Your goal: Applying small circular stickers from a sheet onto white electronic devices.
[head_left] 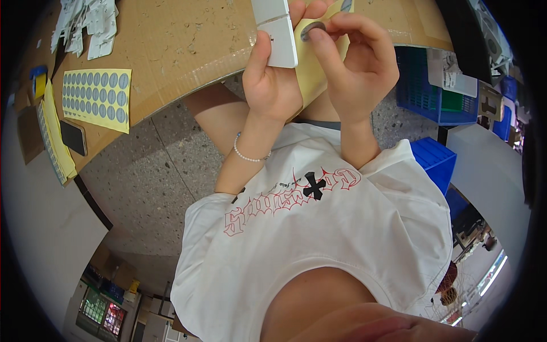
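My left hand (272, 88) is closed around a flat white plastic panel (281, 45), which a seam crosses near its upper part. Between my hands hangs a yellow backing sheet (310, 77), also lying against the left palm and fingers. A round grey sticker (305, 33) is pinched between the thumb and forefinger of my right hand (362, 71), over the sheet. Whether the sticker is fully off the backing I cannot tell. Another grey sticker (346, 5) shows on the sheet at the top edge.
On the cardboard-covered table (188, 43) lie a sheet of round grey stickers (97, 94), a dark phone (74, 138), a stack of yellow sheets (54, 134) and a pile of white plastic parts (88, 25). Blue crates (419, 94) stand at the right, below table height.
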A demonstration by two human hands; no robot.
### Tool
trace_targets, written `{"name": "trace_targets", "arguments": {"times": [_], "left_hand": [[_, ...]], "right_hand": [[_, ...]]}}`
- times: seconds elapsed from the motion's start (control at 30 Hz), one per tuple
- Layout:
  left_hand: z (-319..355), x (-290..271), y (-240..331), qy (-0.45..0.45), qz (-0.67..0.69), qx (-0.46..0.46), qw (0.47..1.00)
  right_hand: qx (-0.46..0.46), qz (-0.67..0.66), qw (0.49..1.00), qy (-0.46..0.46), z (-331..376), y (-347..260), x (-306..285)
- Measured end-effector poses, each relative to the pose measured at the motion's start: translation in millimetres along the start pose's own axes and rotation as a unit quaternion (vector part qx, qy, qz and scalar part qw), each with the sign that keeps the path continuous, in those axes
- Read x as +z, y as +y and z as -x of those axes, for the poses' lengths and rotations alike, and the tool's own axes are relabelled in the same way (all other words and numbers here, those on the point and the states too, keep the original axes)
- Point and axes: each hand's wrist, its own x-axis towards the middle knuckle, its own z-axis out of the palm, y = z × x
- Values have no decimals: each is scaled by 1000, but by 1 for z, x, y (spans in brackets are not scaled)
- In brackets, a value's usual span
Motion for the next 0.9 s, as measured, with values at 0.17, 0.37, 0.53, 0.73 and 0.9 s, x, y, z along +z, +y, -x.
{"name": "trace_targets", "arguments": {"times": [0.17,0.37,0.53,0.73,0.9], "left_hand": [[-1,8,5,56,-39,-17,998],[-8,16,12,63,-81,-25,994],[-18,24,25,32,-92,-25,995],[-32,53,67,-1,-91,-40,995],[-28,58,92,-40,-75,-30,996]], "right_hand": [[23,19,999,-18,-2,7,-6],[46,16,999,-2,-4,9,-6],[77,-22,997,-9,-10,12,3],[88,-39,993,-73,-64,-16,10],[157,-46,969,-184,-92,-7,32]]}}
